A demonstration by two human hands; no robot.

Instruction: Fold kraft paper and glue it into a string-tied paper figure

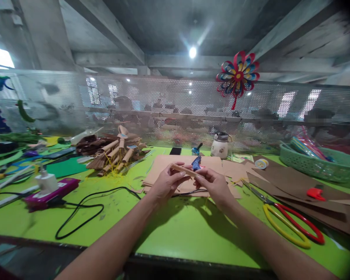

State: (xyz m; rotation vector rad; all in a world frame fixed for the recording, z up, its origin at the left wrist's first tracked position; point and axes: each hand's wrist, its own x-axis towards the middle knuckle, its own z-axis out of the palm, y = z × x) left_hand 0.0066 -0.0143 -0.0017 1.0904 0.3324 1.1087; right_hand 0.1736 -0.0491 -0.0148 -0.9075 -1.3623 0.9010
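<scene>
Between my two hands is a narrow folded strip of brown paper, raised a little above the table. My left hand pinches its left end, thumb in front. The fingers of my right hand close on its right end. Just behind the strip shows a blue tool, perhaps a glue gun, partly hidden by the hands. Under and beyond the hands lies a stack of light brown paper sheets.
Scissors with red and yellow handles lie at right beside dark brown sheets and a green basket. Rolled paper pieces are heaped at left. A purple power strip has a black cord. A bottle stands behind.
</scene>
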